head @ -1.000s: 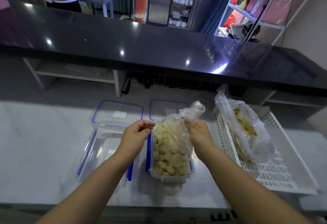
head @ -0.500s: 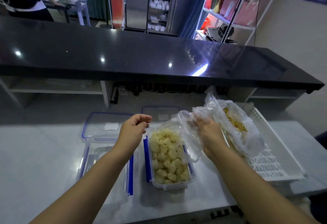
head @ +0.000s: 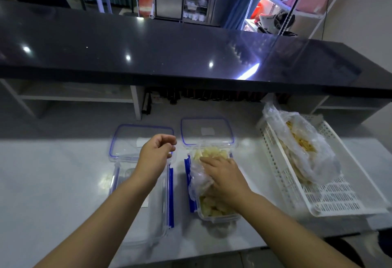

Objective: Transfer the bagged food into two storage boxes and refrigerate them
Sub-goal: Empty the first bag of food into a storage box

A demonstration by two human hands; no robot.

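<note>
Two clear storage boxes with blue clips stand side by side on the white worktop (head: 53, 183). The left box (head: 158, 225) holds no food. The right box (head: 219, 218) is filled with pale yellow food chunks (head: 212, 208). My right hand (head: 224, 174) lies flat on that food with fingers stretched, pressing the crumpled clear bag (head: 198, 180) down. My left hand (head: 156, 155) hovers over the left box, fingers loosely curled, holding nothing. A second clear bag of yellow food (head: 307, 151) sits in the white basket (head: 331, 200) to the right.
Two clear lids, one (head: 127, 142) behind the left box and one (head: 206, 130) behind the right, lie flat on the worktop. A raised black counter (head: 169, 51) runs across the back. Shelves, a steel cabinet and a person stand beyond it.
My right hand has come down from holding the bag up beside the box and now lies on the food with the bag under it. My left hand has barely moved.
</note>
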